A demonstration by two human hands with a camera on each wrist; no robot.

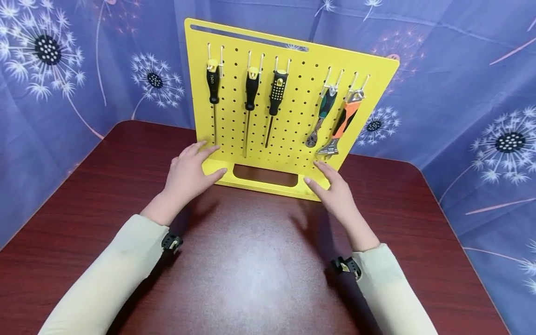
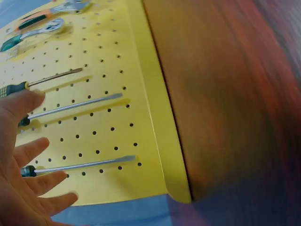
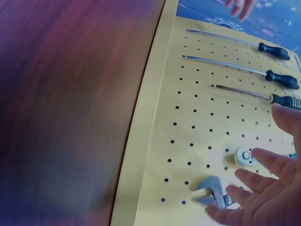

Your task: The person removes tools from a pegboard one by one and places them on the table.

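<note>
A yellow pegboard stands on the table with tools hanging from its hooks. Three screwdrivers hang at the left and middle: the leftmost screwdriver, a second screwdriver and one with a dotted handle, a screwdriver. At the right hang a green-handled ratchet wrench and an orange-handled adjustable wrench. My left hand, fingers spread, is by the board's lower left, holding nothing. My right hand is near the lower right, below the adjustable wrench, also with spread fingers and nothing held.
The dark red wooden table extends in front of the board and to both sides. A blue dandelion-print cloth hangs behind and beside the table. Dark straps with small devices sit on both wrists.
</note>
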